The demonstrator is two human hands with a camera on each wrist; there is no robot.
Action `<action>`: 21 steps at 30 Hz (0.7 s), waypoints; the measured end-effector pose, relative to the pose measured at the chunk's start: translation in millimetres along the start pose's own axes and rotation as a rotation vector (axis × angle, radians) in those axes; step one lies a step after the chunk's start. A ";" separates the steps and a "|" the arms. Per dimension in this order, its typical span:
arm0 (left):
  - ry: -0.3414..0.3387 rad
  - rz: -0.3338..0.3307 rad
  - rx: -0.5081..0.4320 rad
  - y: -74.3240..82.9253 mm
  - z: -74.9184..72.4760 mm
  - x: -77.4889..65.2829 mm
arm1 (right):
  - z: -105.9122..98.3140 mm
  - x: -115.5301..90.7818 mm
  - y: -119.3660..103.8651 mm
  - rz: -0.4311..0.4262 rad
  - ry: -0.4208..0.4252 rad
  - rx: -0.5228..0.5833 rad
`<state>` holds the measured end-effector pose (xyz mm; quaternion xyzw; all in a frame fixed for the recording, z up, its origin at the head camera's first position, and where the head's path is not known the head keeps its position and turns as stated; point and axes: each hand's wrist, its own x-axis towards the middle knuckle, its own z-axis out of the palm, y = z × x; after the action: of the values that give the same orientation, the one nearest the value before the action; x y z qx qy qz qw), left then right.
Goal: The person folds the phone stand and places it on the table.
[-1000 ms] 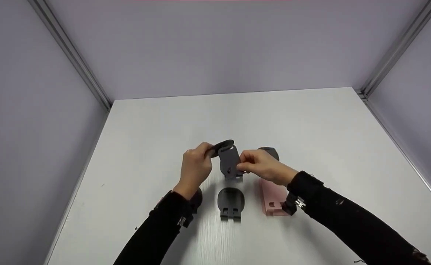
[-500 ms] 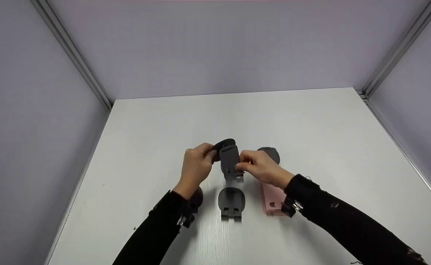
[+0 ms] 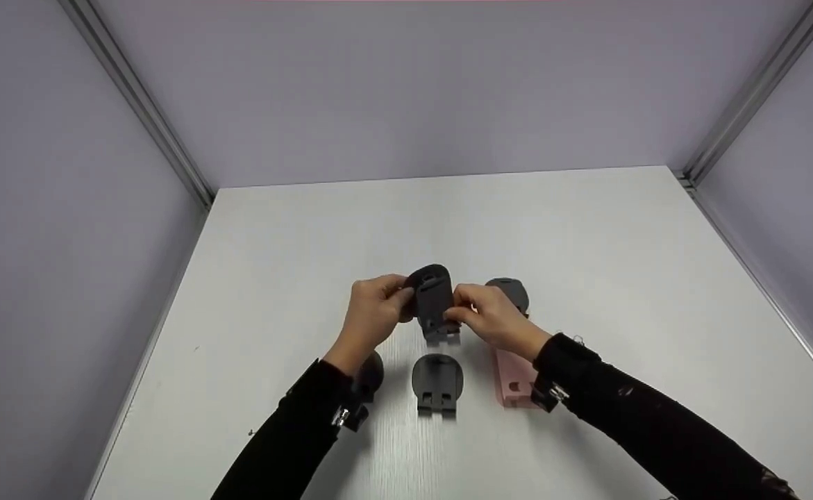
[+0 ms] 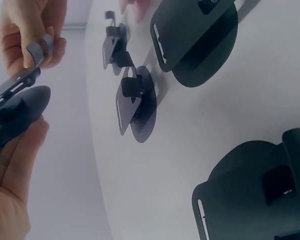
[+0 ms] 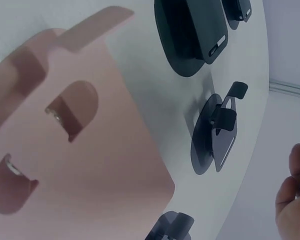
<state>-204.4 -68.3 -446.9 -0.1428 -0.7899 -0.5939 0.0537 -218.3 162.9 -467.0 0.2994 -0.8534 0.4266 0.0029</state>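
Note:
In the head view, both hands hold a dark grey folding phone stand (image 3: 434, 300) above the table. My left hand (image 3: 371, 309) pinches its round base at the left edge. My right hand (image 3: 493, 316) pinches the right edge of its flat plate between thumb and fingers. Seen from the left wrist, the base (image 4: 27, 107) lies at an angle close to the plate, with a curved lip near the right hand's fingers. A pink phone stand (image 3: 514, 378) lies partly under the right forearm. Only curled fingers and a dark sliver show at the right wrist view's edge.
Several more grey stands rest on the white table: one in front (image 3: 437, 378), one beside the left sleeve (image 3: 371, 378), one behind the right hand (image 3: 510, 290). Grey walls enclose the table at the back and both sides.
My left hand has turned the round base downward and to the right, so it sits closer against the plate. The right hand has barely moved. The stands on the table stay put.

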 end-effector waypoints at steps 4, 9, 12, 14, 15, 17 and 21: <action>-0.039 -0.062 -0.064 1.7 -0.6 -0.6 | 3.2 -1.5 1.4 -0.018 0.018 0.002; -0.058 -0.099 -0.079 1.7 -0.6 0.2 | 7.0 -2.0 2.9 -0.026 0.039 -0.002; -0.058 -0.115 -0.056 1.0 -1.3 1.0 | 9.0 -2.5 2.6 0.027 0.018 0.015; -0.057 -0.133 -0.032 -0.3 -2.8 2.3 | 10.2 -3.3 2.3 0.069 -0.009 0.033; -0.051 -0.143 -0.016 -1.5 -3.9 3.2 | 10.6 -3.8 2.0 0.091 -0.025 0.040; -0.035 -0.165 0.018 -4.8 -7.6 5.0 | 10.3 -4.4 1.5 0.111 -0.055 0.044; 0.034 -0.198 0.079 -14.7 -19.5 9.5 | 1.7 -7.0 3.8 0.097 -0.074 0.004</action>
<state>-219.3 -89.1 -452.4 -0.0517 -0.8221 -0.5668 0.0137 -214.1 167.0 -472.7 0.2735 -0.8655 0.4166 -0.0499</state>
